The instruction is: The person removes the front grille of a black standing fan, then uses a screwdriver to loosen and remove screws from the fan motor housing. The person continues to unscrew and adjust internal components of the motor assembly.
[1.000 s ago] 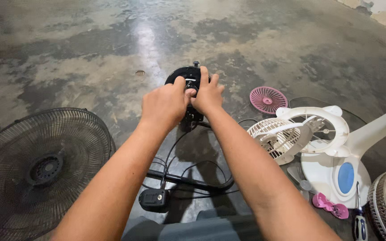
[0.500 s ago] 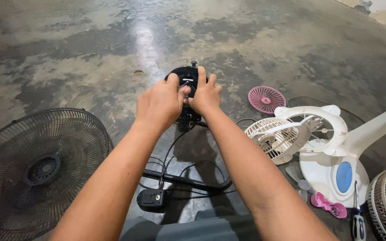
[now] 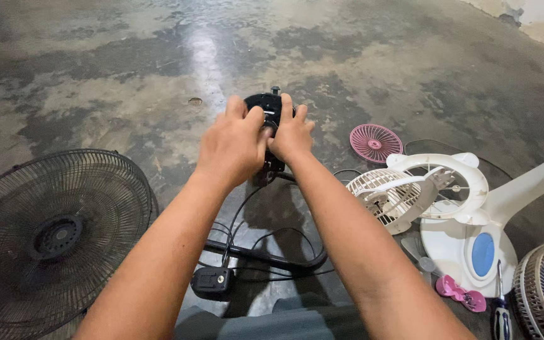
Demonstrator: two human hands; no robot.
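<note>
Nearest lay a small black box [image 3: 214,282] with a screw on its face, on the concrete floor [image 3: 127,75] between the two forearms. Black cords [image 3: 266,252] looped from it and ran away toward the hands. To the near right lay a screwdriver [image 3: 500,308] and a pink fan blade [image 3: 459,293], beside the white fan base [image 3: 473,242] with its blue oval. A white stand [image 3: 524,189] slanted off to the right, and a small white grille [image 3: 388,195] rested under a white ring [image 3: 439,186]. On the left a big dark fan guard [image 3: 51,233] lay flat.

Farther out, both hands met on the black fan motor [image 3: 266,110], which stood up off the floor in mid scene. The left hand [image 3: 233,146] wrapped its grip round the motor's near left side, fingers curled shut on it. The right hand [image 3: 292,135] pressed against the near right side, fingers bent over the top, touching the left thumb. A short stub poked out beyond the fingers. A small pink grille [image 3: 376,143] lay to the right of the motor, well apart.
</note>
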